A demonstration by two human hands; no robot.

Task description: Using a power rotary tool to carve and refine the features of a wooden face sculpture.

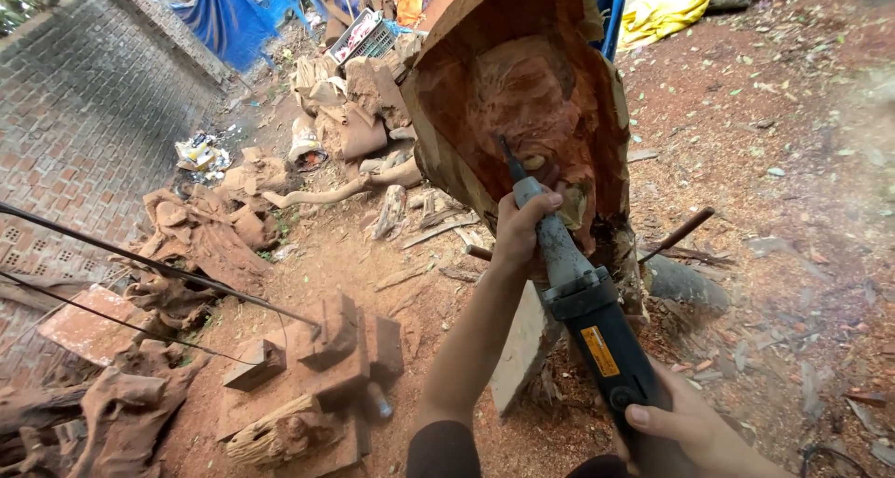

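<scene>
A: One large slab of reddish wood, the carving (pixel 522 96). It stands upright and tilted, with a rough bark-edged rim and a hollowed face, and a relief figure is worked into the middle. Its surface is raw, fibrous and orange-red.

B: And the tool?

A: One die grinder (pixel 578 292). It has a long, dusty grey neck and a black body with a yellow label. The thin bit at its tip touches the hollow of the carving, low in the relief.

B: Hands?

A: Two, both on the grinder. The left hand (pixel 522 231) has its fingers closed round the grey neck, just behind the bit and close against the wood. The right hand (pixel 690 427) grips the black rear body, thumb laid across the top, well below the carving.

B: What's the ground like?

A: The ground (pixel 783 161) is bare red earth, littered with chips and shavings. Left of the carving is a heap of gnarled root pieces (pixel 196 226); I couldn't count them. Lower left, a few squared red wood blocks (pixel 336 348) are stacked together. A grey brick pavement (pixel 84 105) lies at far left, with one blue tarp (pixel 233 12) at the top and one yellow sack (pixel 662 12) at top right. Two thin dark rods (pixel 140 264) cross the left side.
</scene>
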